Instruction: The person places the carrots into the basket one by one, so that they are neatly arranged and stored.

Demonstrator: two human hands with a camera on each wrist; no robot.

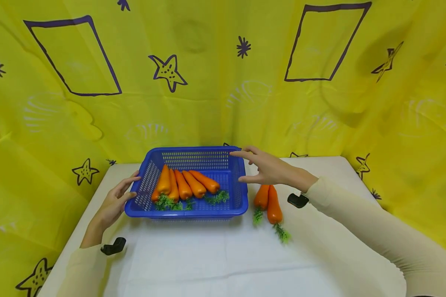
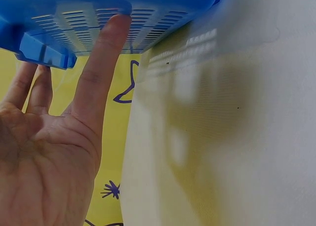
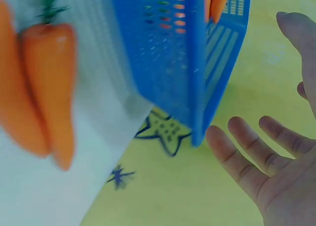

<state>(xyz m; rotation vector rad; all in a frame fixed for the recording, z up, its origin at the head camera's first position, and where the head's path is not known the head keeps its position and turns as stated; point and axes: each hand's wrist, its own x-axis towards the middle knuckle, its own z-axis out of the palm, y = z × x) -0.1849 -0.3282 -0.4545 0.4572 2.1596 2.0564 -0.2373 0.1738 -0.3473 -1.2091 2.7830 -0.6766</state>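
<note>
A blue plastic basket with slatted sides stands toward the back of the table, several orange carrots with green tops inside it. My left hand is at its left end, with extended fingers and thumb against the rim. From the left wrist view, the thumb reaches up to the basket's slatted side. Beside the right end my right hand hovers, fingers spread and thumb apart, holding nothing. Two more carrots lie on the table below that hand, side by side, also visible in the right wrist view.
A white cloth covers the table. Yellow curtain with drawn starfish and shells hangs behind the table and along both sides, close to the basket's back. Small black devices are strapped at both wrists.
</note>
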